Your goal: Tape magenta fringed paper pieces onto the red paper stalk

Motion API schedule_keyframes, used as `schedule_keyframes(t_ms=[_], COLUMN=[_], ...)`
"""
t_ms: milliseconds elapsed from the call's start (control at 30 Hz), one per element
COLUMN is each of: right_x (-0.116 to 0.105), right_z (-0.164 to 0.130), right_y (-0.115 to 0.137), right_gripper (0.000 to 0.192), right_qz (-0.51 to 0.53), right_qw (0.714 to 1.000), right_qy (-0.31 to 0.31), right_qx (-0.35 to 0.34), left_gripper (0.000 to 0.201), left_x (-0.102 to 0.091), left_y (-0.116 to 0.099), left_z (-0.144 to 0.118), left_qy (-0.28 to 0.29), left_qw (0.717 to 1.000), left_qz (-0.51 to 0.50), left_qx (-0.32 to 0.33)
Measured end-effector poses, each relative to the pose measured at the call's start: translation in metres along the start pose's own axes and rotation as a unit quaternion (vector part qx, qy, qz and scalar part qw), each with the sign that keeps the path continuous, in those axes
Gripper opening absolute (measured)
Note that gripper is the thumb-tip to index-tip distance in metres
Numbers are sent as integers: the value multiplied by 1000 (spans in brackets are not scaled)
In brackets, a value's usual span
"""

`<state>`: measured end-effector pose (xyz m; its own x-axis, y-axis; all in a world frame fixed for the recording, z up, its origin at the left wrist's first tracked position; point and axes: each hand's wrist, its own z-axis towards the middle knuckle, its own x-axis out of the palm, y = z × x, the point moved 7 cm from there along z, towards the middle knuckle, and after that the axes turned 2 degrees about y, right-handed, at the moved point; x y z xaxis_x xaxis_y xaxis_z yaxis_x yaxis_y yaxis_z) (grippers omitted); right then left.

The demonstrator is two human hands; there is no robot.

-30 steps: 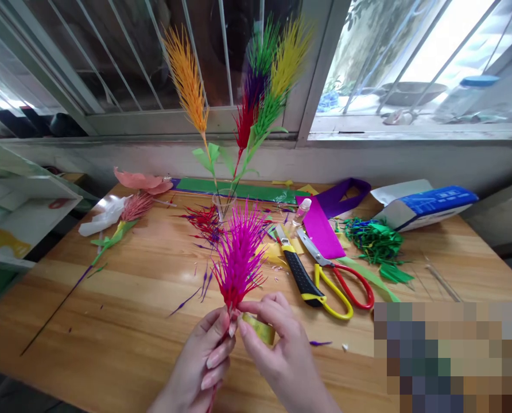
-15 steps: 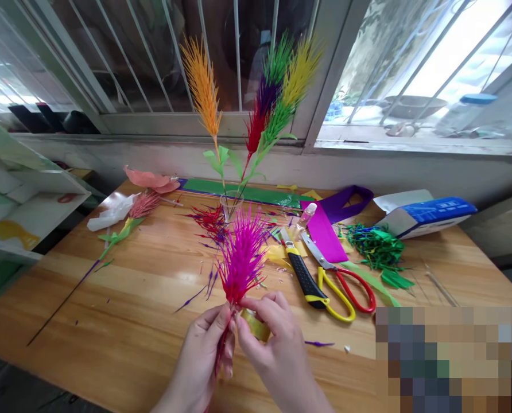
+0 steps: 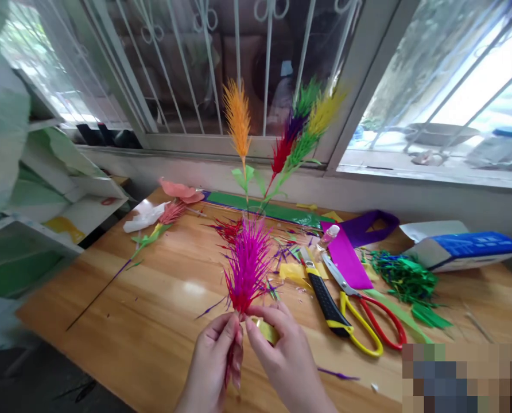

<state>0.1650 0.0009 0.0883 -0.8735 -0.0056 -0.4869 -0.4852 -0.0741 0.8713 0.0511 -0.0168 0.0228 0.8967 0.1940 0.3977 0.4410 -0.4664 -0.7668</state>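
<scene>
Head view: spiky magenta paper plume (image 3: 247,267) on a thin stem stands upright just above the wooden table (image 3: 152,321), near its front edge, w/ both hands at its base. Left hand (image 3: 215,367) pinches the stem below the plume, fingers closed on it; right hand (image 3: 284,358) grips a small roll of yellow-green tape (image 3: 268,331), thumb and forefinger meeting the left fingertips at the wrap point. To wrap well, prob. keep the tape taut and angled down the stem, turn the stem w/ the left fingers, and keep the fringe clear of the sticky side. Beyond, a clear glass cup (image 3: 252,217) holds tall paper plumes, orange, red, purple, green & yellow (image 3: 282,132), upright against the window. Right of the hands lie a black-and-yellow utility knife (image 3: 325,295) and scissors w/ yellow & red handles (image 3: 363,312), touching or nearly so. Farther right, a white-and-blue cardboard box (image 3: 462,249) lies on its side; contents not visible.
</scene>
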Motion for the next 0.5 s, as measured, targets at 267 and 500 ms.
schedule_keyframes(t_ms=[267, 500], right_x=[22, 42], right_z=[7, 12], right_y=[27, 47], right_gripper=[19, 18], right_qz=[-60, -109], right_qw=[992, 973], right_qy=[-17, -28], right_qx=[-113, -200], left_gripper=[36, 41], left_x=[-16, -36], left_y=[-21, -35], left_z=[3, 0], left_qy=[8, -12], left_qw=[997, 995], left_qz=[-21, -28], left_qx=[71, 98])
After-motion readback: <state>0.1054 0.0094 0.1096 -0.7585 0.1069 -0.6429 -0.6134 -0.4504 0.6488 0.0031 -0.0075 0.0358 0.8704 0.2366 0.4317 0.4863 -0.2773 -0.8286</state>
